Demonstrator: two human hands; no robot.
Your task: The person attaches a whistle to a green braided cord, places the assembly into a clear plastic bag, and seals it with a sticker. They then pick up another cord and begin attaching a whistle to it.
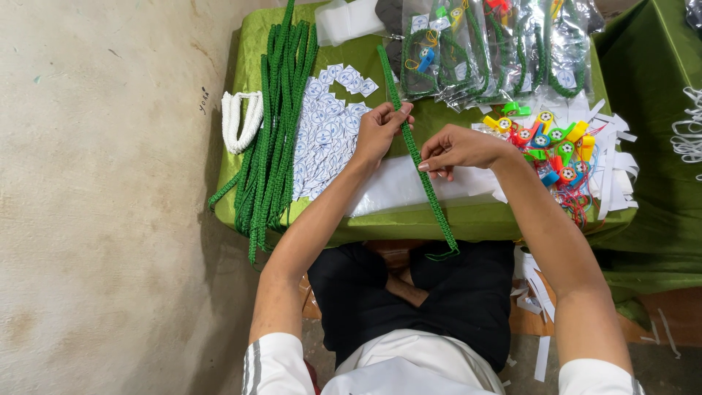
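Both hands pinch one green cord (417,153): the left hand (380,132) nips it between thumb and fingertips higher up, the right hand (457,150) grips it just below, fingers curled. It runs slantwise across the green table (468,219), over a clear plastic sheet (409,186), its lower end hanging off the near edge. Braided and thin, it looks light, limp and a little grippy, best held close between both hands. More cords (278,124) lie left, paper tags (329,132) beside them, whistles (556,146) right.
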